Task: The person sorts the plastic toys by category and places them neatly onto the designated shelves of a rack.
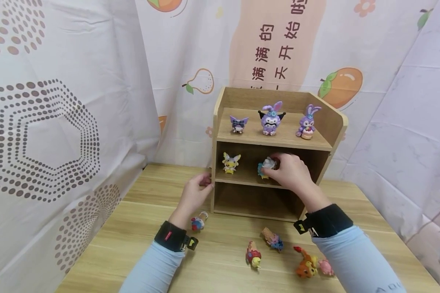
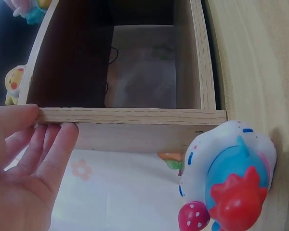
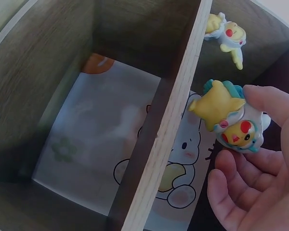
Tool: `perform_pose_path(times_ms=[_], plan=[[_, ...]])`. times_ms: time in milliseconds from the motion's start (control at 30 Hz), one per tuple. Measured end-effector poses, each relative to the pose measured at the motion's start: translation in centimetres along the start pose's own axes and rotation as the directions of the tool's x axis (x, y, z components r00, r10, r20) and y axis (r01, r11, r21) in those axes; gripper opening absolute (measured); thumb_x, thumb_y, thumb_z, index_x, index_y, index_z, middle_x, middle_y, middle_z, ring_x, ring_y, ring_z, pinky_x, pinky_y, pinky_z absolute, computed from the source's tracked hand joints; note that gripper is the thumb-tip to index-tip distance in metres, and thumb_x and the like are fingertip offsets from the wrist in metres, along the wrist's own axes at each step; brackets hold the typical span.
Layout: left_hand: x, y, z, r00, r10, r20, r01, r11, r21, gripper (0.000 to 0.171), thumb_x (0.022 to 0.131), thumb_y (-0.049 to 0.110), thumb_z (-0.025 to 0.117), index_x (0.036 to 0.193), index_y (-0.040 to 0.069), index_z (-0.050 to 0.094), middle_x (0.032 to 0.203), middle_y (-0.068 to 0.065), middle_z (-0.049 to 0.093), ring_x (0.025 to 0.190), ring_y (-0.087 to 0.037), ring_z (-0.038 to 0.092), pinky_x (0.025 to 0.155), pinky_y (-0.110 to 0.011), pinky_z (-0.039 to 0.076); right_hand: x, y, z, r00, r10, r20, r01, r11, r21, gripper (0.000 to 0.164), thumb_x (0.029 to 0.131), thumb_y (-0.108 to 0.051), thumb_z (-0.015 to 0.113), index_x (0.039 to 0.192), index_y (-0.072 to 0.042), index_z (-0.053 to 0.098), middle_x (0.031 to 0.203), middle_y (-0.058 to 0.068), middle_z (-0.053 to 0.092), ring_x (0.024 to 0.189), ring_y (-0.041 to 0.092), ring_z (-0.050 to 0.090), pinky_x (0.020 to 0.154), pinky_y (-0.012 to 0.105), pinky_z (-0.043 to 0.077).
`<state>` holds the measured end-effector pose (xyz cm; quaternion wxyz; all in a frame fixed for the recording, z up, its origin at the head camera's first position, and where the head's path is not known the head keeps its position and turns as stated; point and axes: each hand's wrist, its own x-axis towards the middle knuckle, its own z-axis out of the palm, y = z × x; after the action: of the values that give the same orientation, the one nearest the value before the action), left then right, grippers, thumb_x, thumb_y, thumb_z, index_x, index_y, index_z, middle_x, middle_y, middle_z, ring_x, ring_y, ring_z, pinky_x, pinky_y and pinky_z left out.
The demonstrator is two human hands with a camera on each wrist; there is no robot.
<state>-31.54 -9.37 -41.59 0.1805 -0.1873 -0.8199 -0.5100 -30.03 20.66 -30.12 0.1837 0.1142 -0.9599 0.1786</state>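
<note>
On the middle level of a small wooden shelf (image 1: 218, 195), my right hand (image 1: 291, 171) holds a yellow figurine (image 3: 225, 107) in a white and teal hood between thumb and fingers. In the right wrist view it is tilted above the board. A second yellow figurine with a white hood (image 1: 229, 163) stands to its left on that level. My left hand (image 1: 198, 189) grips the front edge of the shelf's left side panel (image 2: 135, 115), thumb at the edge and fingers along the outer face. Below that hand, a blue, red and white figurine (image 2: 236, 183) lies on the table.
Three purple figurines, one with sunglasses (image 1: 238, 124), one with black ears (image 1: 271, 120) and one with a cake (image 1: 307, 123), stand on the top level. On the table (image 1: 212, 260) lie two cone-shaped figurines (image 1: 254, 255), an orange one (image 1: 306, 266) and a pink one (image 1: 325, 267).
</note>
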Motion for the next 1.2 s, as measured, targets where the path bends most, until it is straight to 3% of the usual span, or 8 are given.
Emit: perform_pose_path(times_ms=[600,1200], plan=[[0.0,0.4,-0.1,1.000,-0.015,0.001,0.015,1.000,-0.017,0.030,0.087,0.008,0.069,0.116,0.004,0.063,0.096,-0.002,0.064,0.089,-0.012,0.058,0.080,-0.029,0.054,1.7,-0.9,1.3,0.999,-0.038,0.007,0.038,0.997,-0.064,0.054,0.079,-0.050,0.072,0.115,-0.011,0.063,0.087,0.006,0.066,0.074,0.024,0.058,0.060,0.044,0.050],[0.1,0.0,0.0,1.000,0.004,-0.002,-0.004,1.000,-0.028,0.029,0.088,0.008,0.069,0.116,0.003,0.063,0.097,-0.004,0.064,0.089,-0.013,0.059,0.082,-0.037,0.055,1.8,-1.5,1.9,0.999,-0.039,0.035,0.042,0.995,-0.092,0.058,0.079,-0.051,0.072,0.120,-0.011,0.060,0.097,0.010,0.065,0.082,0.026,0.059,0.064,0.046,0.050]])
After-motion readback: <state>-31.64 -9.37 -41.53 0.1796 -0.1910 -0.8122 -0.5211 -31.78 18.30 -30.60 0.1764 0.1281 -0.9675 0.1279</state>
